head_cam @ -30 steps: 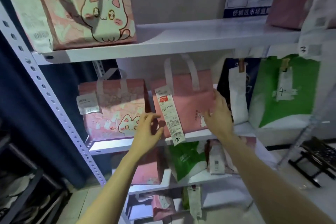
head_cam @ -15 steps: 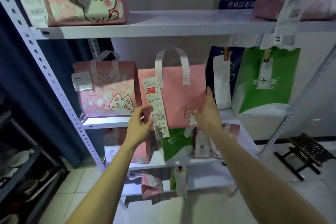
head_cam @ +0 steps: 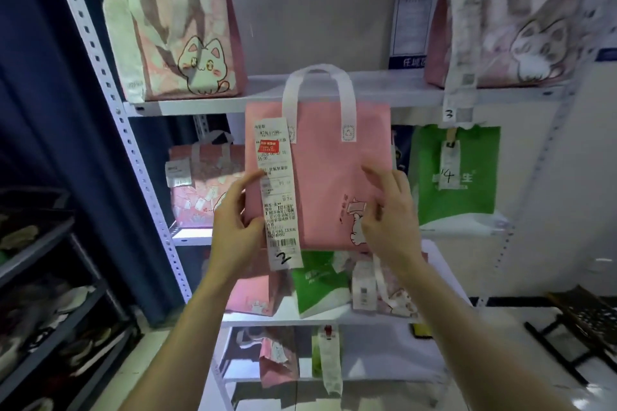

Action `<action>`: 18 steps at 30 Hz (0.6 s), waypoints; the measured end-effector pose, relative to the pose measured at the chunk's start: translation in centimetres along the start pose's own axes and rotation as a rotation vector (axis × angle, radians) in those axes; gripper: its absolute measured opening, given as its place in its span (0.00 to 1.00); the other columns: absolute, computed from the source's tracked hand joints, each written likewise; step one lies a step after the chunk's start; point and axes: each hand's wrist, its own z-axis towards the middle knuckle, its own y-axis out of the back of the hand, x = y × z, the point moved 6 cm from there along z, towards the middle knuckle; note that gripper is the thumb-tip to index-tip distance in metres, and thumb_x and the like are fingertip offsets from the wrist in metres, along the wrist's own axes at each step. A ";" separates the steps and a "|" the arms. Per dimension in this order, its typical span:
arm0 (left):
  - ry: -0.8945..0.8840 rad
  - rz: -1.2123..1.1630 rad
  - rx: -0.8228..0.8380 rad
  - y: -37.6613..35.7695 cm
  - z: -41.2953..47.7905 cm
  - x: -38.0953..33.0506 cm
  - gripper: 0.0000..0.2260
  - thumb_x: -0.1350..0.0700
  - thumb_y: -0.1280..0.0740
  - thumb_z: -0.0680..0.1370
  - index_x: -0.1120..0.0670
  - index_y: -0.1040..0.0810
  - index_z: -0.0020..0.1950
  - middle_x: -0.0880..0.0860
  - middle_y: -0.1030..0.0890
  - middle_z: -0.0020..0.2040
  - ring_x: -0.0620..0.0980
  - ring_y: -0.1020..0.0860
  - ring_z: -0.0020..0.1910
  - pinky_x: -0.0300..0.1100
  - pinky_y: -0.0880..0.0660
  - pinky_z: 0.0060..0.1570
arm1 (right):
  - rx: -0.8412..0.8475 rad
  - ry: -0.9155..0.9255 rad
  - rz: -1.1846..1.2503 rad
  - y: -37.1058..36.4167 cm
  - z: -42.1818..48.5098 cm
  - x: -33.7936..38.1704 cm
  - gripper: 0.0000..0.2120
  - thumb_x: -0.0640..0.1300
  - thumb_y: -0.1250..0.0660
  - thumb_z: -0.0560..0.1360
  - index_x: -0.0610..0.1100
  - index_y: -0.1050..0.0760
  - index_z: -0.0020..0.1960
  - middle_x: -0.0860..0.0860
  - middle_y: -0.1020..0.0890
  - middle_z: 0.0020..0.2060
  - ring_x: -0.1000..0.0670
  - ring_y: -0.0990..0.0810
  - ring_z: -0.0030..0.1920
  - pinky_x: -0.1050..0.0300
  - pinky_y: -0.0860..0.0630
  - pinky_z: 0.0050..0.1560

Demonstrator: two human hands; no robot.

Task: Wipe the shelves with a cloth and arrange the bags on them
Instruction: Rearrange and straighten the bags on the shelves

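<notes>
- The pink bag [head_cam: 329,177] is held up in the air in front of the white shelf unit [head_cam: 140,157], upright, clear of every shelf, its white handles [head_cam: 317,93] reaching up across the front edge of the top shelf [head_cam: 267,100]
- The left hand [head_cam: 233,233] grips the bag's left edge, thumb on the front beside the long receipt [head_cam: 277,190], which hangs down the bag's left side and ends in a handwritten 2
- The right hand [head_cam: 389,220] grips the bag's lower right edge, fingers curled loosely over the front by the small cat print
- A cat-print bag [head_cam: 180,40] stands at the top shelf's left end, another [head_cam: 510,20] at its right end
- On the middle shelf a pink cat bag [head_cam: 203,183] sits at the left end, a green bag [head_cam: 457,173] towards the right
- Lower shelves hold more pink and green bags
</notes>
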 end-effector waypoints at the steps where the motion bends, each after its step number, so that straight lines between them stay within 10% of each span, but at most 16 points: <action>1: -0.032 -0.018 0.000 0.0 0.7 -1.6 0.38 0.80 0.39 0.75 0.42 0.22 0.72 0.42 0.15 0.63 0.44 0.15 0.62 0.43 0.14 0.49 | -0.027 0.027 0.000 0.9 1.3 1.1 0.32 0.29 0.37 0.76 0.56 0.29 0.73 0.60 0.30 0.61 0.68 0.27 0.58 0.74 0.24 0.49; 10: -0.240 -0.119 0.005 -2.5 12.4 -11.7 0.36 0.77 0.40 0.76 0.42 0.22 0.72 0.49 0.14 0.64 0.52 0.13 0.61 0.61 0.13 0.48 | -0.177 0.153 0.010 5.7 15.0 8.0 0.34 0.25 0.39 0.73 0.50 0.28 0.74 0.58 0.29 0.62 0.63 0.28 0.56 0.56 0.23 0.63; 18: -0.315 -0.068 -0.009 -4.6 24.6 -12.1 0.34 0.77 0.36 0.76 0.48 0.23 0.75 0.51 0.15 0.65 0.47 0.14 0.61 0.54 0.12 0.48 | -0.178 0.199 -0.026 2.6 25.5 7.0 0.37 0.23 0.41 0.73 0.50 0.29 0.76 0.58 0.29 0.66 0.58 0.26 0.62 0.60 0.23 0.65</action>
